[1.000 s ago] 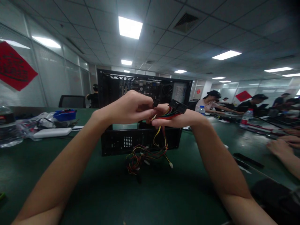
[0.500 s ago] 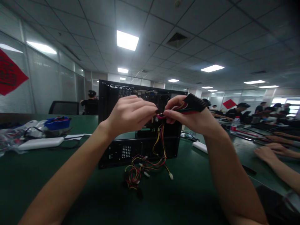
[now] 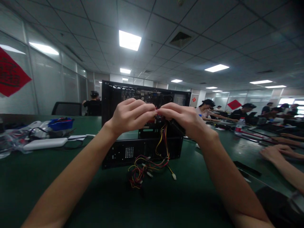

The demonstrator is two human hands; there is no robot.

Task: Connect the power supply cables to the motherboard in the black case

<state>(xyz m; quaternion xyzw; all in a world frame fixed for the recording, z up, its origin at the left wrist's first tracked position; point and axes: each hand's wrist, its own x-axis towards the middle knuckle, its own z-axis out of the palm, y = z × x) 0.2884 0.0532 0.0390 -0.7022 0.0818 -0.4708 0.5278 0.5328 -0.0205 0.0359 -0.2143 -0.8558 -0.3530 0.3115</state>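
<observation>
An open black computer case (image 3: 140, 147) stands on the table in front of me, its inside facing me. In front of it, my left hand (image 3: 134, 114) is closed in a pinch on thin reddish wires of a power cable. My right hand (image 3: 179, 115) meets it fingertip to fingertip, closed on the same power cable (image 3: 177, 127), whose black-sleeved part shows under the palm. The exact point of the pinch is mostly hidden by the fingers. Yellow and red wires (image 3: 161, 137) hang below, running to a loose tangle of wires with white connectors (image 3: 137, 175) on the table.
On the left lie a white power strip (image 3: 45, 144), clear plastic bags (image 3: 13, 139) and a blue container (image 3: 61, 124). A bottle (image 3: 239, 126) stands on the right. Another person's hands (image 3: 273, 155) rest at the right edge; more people sit further back.
My right hand has turned over, palm down, and its fingertips have moved left to my left hand. The black sleeve that lay over the right wrist now hangs under the palm.
</observation>
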